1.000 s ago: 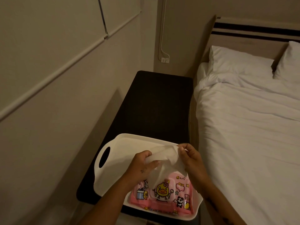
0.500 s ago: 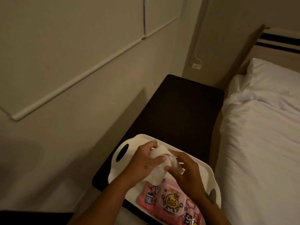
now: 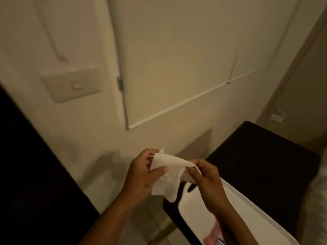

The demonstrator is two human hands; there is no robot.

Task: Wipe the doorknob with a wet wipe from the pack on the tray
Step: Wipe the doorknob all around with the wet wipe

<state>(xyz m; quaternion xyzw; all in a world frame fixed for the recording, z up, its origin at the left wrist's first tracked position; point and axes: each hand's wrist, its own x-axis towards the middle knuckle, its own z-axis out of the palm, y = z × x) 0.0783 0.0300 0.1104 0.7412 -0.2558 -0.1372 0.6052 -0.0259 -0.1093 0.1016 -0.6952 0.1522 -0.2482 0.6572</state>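
The view has swung left since a moment ago: the bed has dropped out of sight but for a pale blur at the right edge, and both hands have lifted off the tray, carrying the wipe (image 3: pixel 166 175) up and leftward with them.

The left hand (image 3: pixel 141 175) pinches the wipe's upper left corner, its thumb lying across the front of the sheet and the fingers curled behind it. The right hand (image 3: pixel 205 175) grips the opposite edge between thumb and fingertips, fingers bent and closed on the cloth. The sheet stretches between the two grips and sags below the left thumb in a loose fold.

Under the right wrist lies the tray (image 3: pixel 235 200), white, with its handle slot just below the right fingers. The pack (image 3: pixel 215 235) shows only as a pink patch beside the right forearm, mostly hidden. The tray rests on a dark table (image 3: pixel 261 156) that runs away beyond the right hand.

Above and left of the fingers stands a pale wall with a switch plate (image 3: pixel 72 84). No doorknob can be made out.
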